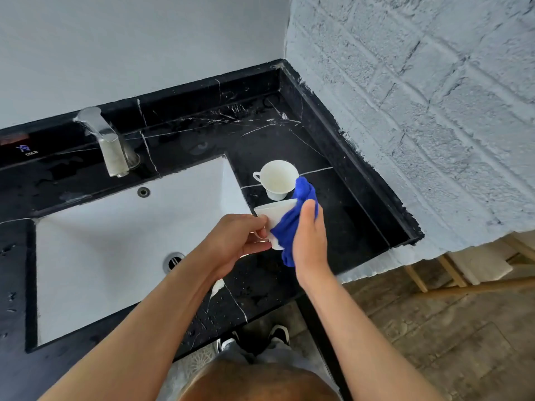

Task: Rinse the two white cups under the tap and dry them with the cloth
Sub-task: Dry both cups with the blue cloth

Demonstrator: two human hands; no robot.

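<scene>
A black, white-veined stone bench [333, 215] is set into the corner between a smooth wall and a painted brick wall [419, 96]. A white rectangular sink [101, 241] is sunk into it, and a chrome tap [108, 143] is mounted behind the sink. Water drops are scattered on the bench near its front edge. A blue cloth [292, 221] is gripped by the right hand [309, 238], with the fingers wrapped in it and the thumb laid along its outside, and is pressed against the side and rim of a white cup [270, 214]. This held cup is gripped at its handle side by the curled fingers of the left hand [240, 238], above the bench just right of the sink. The second white cup [278, 179] is standing upright on the bench just behind, its handle turned left, close to the cloth.
</scene>
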